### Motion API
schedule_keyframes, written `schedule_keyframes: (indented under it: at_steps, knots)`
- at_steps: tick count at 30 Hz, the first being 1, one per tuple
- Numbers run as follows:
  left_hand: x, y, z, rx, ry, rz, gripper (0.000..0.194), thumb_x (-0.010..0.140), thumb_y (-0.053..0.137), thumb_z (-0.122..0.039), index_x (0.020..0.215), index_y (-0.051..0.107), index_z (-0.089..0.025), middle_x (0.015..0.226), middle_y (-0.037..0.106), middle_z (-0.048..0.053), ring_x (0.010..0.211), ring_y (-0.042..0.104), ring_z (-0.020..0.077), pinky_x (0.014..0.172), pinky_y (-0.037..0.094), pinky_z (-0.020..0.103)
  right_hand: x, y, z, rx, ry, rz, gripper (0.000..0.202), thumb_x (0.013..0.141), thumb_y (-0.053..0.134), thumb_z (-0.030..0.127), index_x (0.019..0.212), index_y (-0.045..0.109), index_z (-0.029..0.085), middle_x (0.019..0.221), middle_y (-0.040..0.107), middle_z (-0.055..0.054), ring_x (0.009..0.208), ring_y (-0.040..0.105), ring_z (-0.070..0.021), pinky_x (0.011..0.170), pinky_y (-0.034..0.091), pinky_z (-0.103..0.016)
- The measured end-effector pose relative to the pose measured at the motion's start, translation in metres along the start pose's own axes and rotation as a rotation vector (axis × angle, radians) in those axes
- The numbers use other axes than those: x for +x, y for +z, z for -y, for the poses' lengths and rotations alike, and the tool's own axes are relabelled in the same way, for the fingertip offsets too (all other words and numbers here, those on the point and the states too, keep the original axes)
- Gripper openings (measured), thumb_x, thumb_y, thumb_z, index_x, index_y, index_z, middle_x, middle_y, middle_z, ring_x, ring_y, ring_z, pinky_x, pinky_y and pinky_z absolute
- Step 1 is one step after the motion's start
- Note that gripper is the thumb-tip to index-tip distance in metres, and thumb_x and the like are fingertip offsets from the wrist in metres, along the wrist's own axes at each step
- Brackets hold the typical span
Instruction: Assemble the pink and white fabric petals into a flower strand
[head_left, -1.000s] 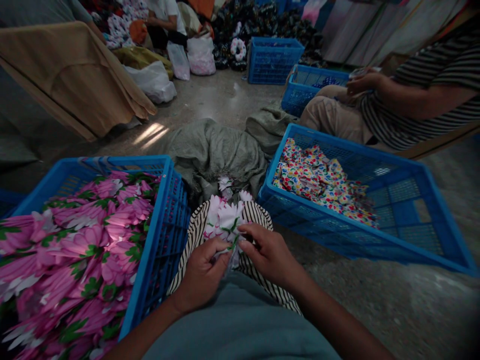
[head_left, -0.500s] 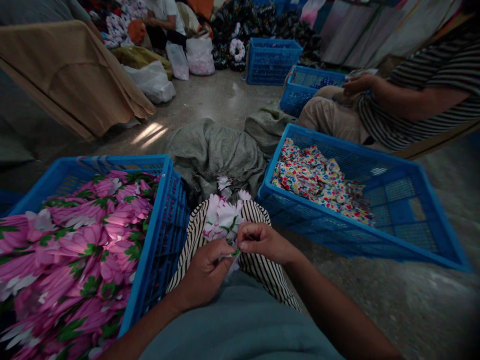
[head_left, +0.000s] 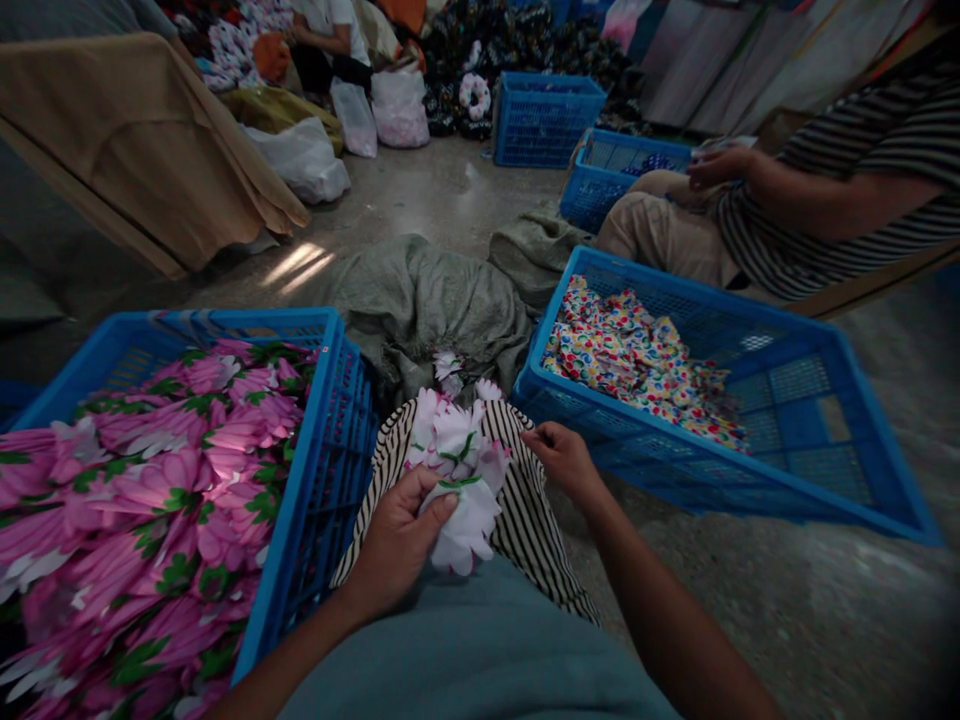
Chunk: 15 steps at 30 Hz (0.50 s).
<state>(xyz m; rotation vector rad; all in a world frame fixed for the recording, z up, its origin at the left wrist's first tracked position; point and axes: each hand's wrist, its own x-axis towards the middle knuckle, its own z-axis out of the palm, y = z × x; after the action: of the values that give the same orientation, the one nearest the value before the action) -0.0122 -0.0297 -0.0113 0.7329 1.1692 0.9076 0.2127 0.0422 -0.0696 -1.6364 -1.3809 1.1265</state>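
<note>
My left hand (head_left: 405, 535) pinches a white petal-shaped fabric piece (head_left: 466, 525) with a green edge, thumb on top, above my lap. Just beyond it, more white and pink fabric petals (head_left: 452, 432) with green trim lie on my striped trousers (head_left: 536, 525). My right hand (head_left: 561, 458) is off to the right of the piece, over my knee, with its thumb and fingertips pressed together. Whatever may be between those fingertips is too small to make out.
To the left stands a blue crate (head_left: 330, 335) heaped with pink and green fabric flowers (head_left: 172, 480). On the right is another blue crate (head_left: 825, 500) with colourful printed fabric pieces (head_left: 637, 360). A grey-green sack (head_left: 435, 300) lies ahead. A person in a striped shirt (head_left: 847, 180) sits at right.
My right hand has pulled away from my left hand, to the right and slightly up. The white fabric piece now hangs spread out below my left thumb.
</note>
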Motion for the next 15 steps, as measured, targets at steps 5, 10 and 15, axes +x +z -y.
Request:
schedule_keyframes:
  at_steps: [5,10,15]
  knots:
    - [0.007,0.009,-0.009,-0.431,-0.084,-0.129,0.018,0.068,0.066,-0.021,0.082,0.056,-0.015,0.065,0.063,-0.001,0.052,0.058,0.0092,0.049,0.046,0.017,-0.021,0.017,0.008,0.262,0.112,0.250,0.031,0.072,0.057,0.044,0.086,0.058,0.017,0.056,0.049,0.005,0.041,0.033,-0.0067,0.040,0.024,-0.020]
    - [0.020,0.009,-0.005,-0.574,-0.138,-0.217,0.008,0.073,0.061,-0.018,0.079,0.058,-0.014,0.065,0.065,0.002,0.054,0.062,0.0120,0.053,0.051,0.020,-0.051,0.046,0.015,0.822,0.301,0.492,0.035,0.069,0.062,0.048,0.080,0.056,0.016,0.042,0.035,0.010,0.033,0.018,-0.0031,0.033,0.012,-0.018]
    - [0.029,0.009,0.007,-0.643,-0.157,-0.319,0.003,0.077,0.055,-0.012,0.078,0.058,-0.014,0.068,0.067,0.002,0.055,0.063,0.0118,0.057,0.053,0.023,-0.064,0.057,0.031,0.909,0.248,0.460,0.032,0.062,0.072,0.037,0.083,0.062,0.015,0.048,0.043,0.008,0.038,0.027,-0.0033,0.037,0.023,-0.017]
